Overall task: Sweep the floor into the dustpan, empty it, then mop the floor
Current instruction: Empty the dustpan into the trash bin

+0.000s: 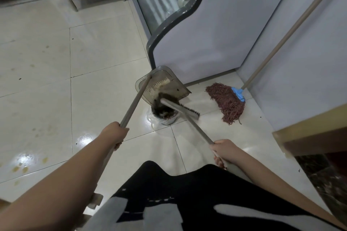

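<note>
Smoky translucent plastic forms the dustpan (165, 82), shown tipped over a small bin (163, 116) lined with a clear bag, beside the foot of a grey display cabinet (206, 33). Its long metal handle (135, 103) runs down to the left hand (115, 133), whose fingers are curled round the pole near its upper end. The right hand (223, 151) likewise wraps the broom handle (187, 120); the broom's dark bristles (163, 99) rest at the pan's lower lip, above the bin mouth.

Handling, as judged: both tools look light and stiff — thin tube shafts with rigid plastic heads — so a one-handed grip high on each pole should suffice, though a hold lower down would give finer control of the pan's tilt. The pan's comb teeth (159, 85) are pale and appear to hold lint; the smooth plastic should shed dust readily, while clinging fluff probably needs the bristles to drag it out. The bin is small and its bag loose, so it could tip if pushed.

A mop (228, 103) — reddish-brown string head, blue clamp, pale wooden pole — leans against the wall to the right, its strands splayed on the cream tiled floor (47, 62). Yellowish spots mark the tiles at left.
</note>
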Demonstrator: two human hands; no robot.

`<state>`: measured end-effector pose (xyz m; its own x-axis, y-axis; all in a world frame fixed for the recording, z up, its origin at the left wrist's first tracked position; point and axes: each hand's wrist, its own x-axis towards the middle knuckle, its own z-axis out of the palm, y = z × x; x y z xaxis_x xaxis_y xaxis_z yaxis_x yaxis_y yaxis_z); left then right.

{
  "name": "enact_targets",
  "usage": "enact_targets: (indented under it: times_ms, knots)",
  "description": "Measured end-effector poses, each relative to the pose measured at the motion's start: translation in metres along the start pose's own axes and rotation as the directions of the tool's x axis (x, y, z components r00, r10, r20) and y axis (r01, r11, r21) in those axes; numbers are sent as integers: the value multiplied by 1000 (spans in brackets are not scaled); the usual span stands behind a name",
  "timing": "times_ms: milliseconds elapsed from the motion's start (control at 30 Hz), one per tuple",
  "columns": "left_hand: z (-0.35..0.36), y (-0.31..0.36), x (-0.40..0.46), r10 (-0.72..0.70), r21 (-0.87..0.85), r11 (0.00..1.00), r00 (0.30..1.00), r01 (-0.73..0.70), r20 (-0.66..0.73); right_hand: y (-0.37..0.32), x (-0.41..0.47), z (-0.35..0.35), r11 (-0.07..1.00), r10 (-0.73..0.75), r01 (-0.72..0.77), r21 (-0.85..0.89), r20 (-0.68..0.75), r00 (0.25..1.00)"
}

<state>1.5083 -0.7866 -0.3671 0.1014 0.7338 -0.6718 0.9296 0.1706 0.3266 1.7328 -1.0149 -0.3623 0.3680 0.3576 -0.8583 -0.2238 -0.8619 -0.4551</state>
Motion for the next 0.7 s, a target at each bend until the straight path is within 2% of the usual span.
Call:
enact_targets:
  times_ms: [133,200,267,433,567,633,700]
  knots:
    - [-10,0,2,14,1,1000,1000,-14,-13,1,-3,2,998,54,-52,-28,103,993]
    - [-11,-1,2,9,24,1000,1000,-9,-18,11,-14,-3,991,-6,15,-135,67,998]
    - [-11,-5,0,2,36,999,1000,-1,-18,22,-23,-8,985,-77,83,-153,44,996]
    - [-11,-14,-6,3,46,999,1000,-3,-1,34,-39,-14,992,-80,77,101,28,996]
    - [-10,-16,-4,-10,-18,1000,1000,11,19,33,-42,-26,973,-68,73,218,-29,997]
    - [-8,-16,-1,-40,-108,993,999,44,34,26,-38,-27,967,-68,77,242,-47,997]
    - [-7,-17,3,-73,-206,975,995,85,65,15,-30,-19,980,-69,77,181,-53,996]
